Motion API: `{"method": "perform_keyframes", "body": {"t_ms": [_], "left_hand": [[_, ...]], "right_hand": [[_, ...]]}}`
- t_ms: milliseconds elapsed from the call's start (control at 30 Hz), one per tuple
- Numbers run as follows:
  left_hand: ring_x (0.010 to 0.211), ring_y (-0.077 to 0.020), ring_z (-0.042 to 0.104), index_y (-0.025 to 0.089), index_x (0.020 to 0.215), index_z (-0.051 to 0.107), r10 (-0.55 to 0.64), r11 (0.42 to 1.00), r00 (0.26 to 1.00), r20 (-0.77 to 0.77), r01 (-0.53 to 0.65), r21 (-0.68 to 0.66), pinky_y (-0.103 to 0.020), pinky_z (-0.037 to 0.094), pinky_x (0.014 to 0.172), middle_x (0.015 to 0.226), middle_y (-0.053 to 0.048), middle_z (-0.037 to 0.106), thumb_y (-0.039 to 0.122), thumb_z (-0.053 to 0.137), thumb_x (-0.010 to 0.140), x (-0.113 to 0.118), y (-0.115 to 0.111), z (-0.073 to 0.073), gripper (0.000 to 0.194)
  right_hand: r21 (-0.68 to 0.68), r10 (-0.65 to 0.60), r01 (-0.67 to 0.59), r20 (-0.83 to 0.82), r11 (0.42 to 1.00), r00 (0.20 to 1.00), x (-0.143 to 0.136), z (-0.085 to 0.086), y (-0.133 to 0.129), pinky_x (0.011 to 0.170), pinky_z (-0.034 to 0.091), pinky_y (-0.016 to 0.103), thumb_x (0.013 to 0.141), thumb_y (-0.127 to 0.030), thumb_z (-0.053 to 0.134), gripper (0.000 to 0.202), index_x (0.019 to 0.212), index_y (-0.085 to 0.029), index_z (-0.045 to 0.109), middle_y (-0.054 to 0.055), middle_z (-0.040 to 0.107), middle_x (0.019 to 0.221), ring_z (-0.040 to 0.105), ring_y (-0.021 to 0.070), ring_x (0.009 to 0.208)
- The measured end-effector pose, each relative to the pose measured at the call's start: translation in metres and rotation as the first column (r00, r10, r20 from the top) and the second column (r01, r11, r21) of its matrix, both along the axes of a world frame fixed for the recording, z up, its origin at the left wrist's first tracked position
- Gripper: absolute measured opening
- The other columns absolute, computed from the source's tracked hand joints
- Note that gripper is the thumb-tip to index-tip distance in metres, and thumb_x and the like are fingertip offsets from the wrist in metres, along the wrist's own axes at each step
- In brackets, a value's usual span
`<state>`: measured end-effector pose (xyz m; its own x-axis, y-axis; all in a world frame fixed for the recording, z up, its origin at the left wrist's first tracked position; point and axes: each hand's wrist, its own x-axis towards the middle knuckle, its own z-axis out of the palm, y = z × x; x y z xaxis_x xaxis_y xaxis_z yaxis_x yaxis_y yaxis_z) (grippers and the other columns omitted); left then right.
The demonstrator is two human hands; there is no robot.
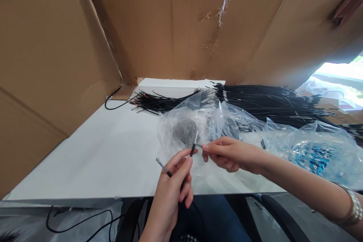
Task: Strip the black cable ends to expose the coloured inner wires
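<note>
Near the table's front edge, my left hand [177,176] is closed around a black cable [193,150], thumb and index finger pinching it just below a pale, thin end that points up. Another end of cable, silvery at its tip [160,163], sticks out at the left of this hand. My right hand [227,153] pinches a thin, dark metallic piece [199,145] between thumb and index finger. The piece's far tip touches or crosses the cable where black meets pale. Behind both hands lies a clear plastic bag [170,124] with a grey mass of small metallic pieces.
Bundles of black cables [263,100] lie along the back of the white table [113,151]. A clear bag with blue pieces [317,159] sits at the right. Cardboard walls [147,26] stand at the back and left. Loose cables hang below the front edge.
</note>
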<state>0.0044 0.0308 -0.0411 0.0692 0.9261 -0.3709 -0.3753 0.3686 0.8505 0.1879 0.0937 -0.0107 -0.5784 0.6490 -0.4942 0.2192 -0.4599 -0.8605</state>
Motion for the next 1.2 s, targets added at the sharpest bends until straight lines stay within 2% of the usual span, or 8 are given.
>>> {"method": "perform_keyframes", "body": {"t_ms": [467, 567, 700, 767, 867, 967, 1100, 1200], "left_hand": [[0.031, -0.0007, 0.022, 0.019, 0.106, 0.067, -0.014, 0.999, 0.993, -0.115, 0.019, 0.050, -0.015, 0.027, 0.029, 0.054, 0.009, 0.044, 0.041, 0.065, 0.080, 0.001, -0.002, 0.005, 0.034], [0.026, -0.0008, 0.026, 0.022, 0.102, 0.067, 0.018, 0.995, 0.983, -0.185, -0.001, 0.095, -0.016, 0.026, 0.027, 0.055, 0.011, 0.042, 0.039, 0.066, 0.079, 0.004, 0.000, 0.003, 0.029], [0.028, -0.0031, 0.044, 0.022, 0.080, 0.065, 0.110, 0.982, 0.947, -0.302, -0.056, 0.183, -0.013, 0.030, 0.031, 0.052, 0.011, 0.040, 0.036, 0.070, 0.078, 0.011, 0.002, 0.001, 0.015], [0.030, -0.0042, 0.045, 0.020, 0.068, 0.060, 0.114, 0.978, 0.942, -0.315, -0.051, 0.200, -0.014, 0.037, 0.035, 0.047, 0.010, 0.044, 0.039, 0.066, 0.082, 0.014, 0.001, 0.002, 0.024], [0.030, -0.0054, 0.045, 0.019, 0.065, 0.059, 0.064, 0.980, 0.963, -0.263, -0.011, 0.198, -0.016, 0.043, 0.039, 0.044, 0.007, 0.051, 0.041, 0.060, 0.086, 0.014, -0.001, 0.003, 0.030], [0.027, -0.0071, 0.045, 0.018, 0.065, 0.057, -0.053, 0.984, 0.991, -0.127, 0.074, 0.165, -0.016, 0.039, 0.033, 0.041, 0.005, 0.053, 0.039, 0.055, 0.089, 0.010, 0.002, 0.005, 0.031], [0.020, -0.0046, 0.020, 0.020, 0.065, 0.051, -0.185, 0.980, 0.978, 0.093, 0.176, 0.094, -0.016, 0.028, 0.023, 0.033, 0.010, 0.036, 0.039, 0.044, 0.090, 0.003, 0.011, 0.007, 0.033], [0.022, -0.0037, 0.006, 0.022, 0.062, 0.045, -0.224, 0.974, 0.957, 0.185, 0.216, 0.063, -0.014, 0.020, 0.020, 0.033, 0.013, 0.023, 0.034, 0.040, 0.090, -0.001, 0.015, 0.008, 0.031]], "right_hand": [[-0.019, 0.050, -0.050, 0.016, 0.999, 0.999, 0.002, 0.007, 0.003, 0.037, 0.006, 0.018, 0.080, -0.050, 0.071, 0.037, 0.076, -0.016, 0.060, -0.011, 0.021, 0.051, 0.011, 0.0053, 0.046], [-0.040, 0.044, -0.043, 0.016, 0.998, 0.999, 0.001, 0.006, 0.001, 0.037, 0.006, 0.018, 0.080, -0.051, 0.071, 0.037, 0.076, -0.016, 0.060, -0.012, 0.021, 0.051, 0.011, 0.0053, 0.046], [-0.043, 0.001, 0.000, 0.014, 0.999, 1.000, -0.004, 0.004, -0.006, 0.036, 0.005, 0.018, 0.079, -0.052, 0.071, 0.038, 0.074, -0.017, 0.056, -0.012, 0.022, 0.050, 0.011, 0.0050, 0.045], [-0.029, -0.023, 0.023, 0.022, 0.999, 1.000, -0.008, 0.005, -0.011, 0.036, 0.005, 0.018, 0.079, -0.052, 0.071, 0.039, 0.073, -0.017, 0.056, -0.012, 0.023, 0.049, 0.012, 0.0047, 0.044], [0.007, -0.026, 0.026, 0.033, 1.000, 0.999, -0.009, 0.007, -0.014, 0.035, 0.007, 0.019, 0.079, -0.054, 0.070, 0.040, 0.071, -0.017, 0.055, -0.012, 0.024, 0.048, 0.013, 0.0045, 0.042], [0.033, -0.013, 0.012, 0.025, 0.999, 1.000, -0.008, 0.006, -0.015, 0.035, 0.007, 0.019, 0.080, -0.055, 0.068, 0.041, 0.072, -0.017, 0.056, -0.012, 0.025, 0.047, 0.014, 0.0045, 0.042], [0.061, 0.003, -0.001, -0.030, 0.998, 1.000, -0.007, 0.001, -0.013, 0.035, 0.008, 0.020, 0.081, -0.059, 0.065, 0.044, 0.074, -0.017, 0.058, -0.012, 0.025, 0.047, 0.015, 0.0047, 0.041], [0.080, 0.007, 0.000, -0.084, 0.997, 0.996, -0.007, -0.003, -0.011, 0.036, 0.009, 0.020, 0.082, -0.057, 0.066, 0.042, 0.077, -0.015, 0.060, -0.011, 0.027, 0.048, 0.016, 0.0049, 0.042]]}}
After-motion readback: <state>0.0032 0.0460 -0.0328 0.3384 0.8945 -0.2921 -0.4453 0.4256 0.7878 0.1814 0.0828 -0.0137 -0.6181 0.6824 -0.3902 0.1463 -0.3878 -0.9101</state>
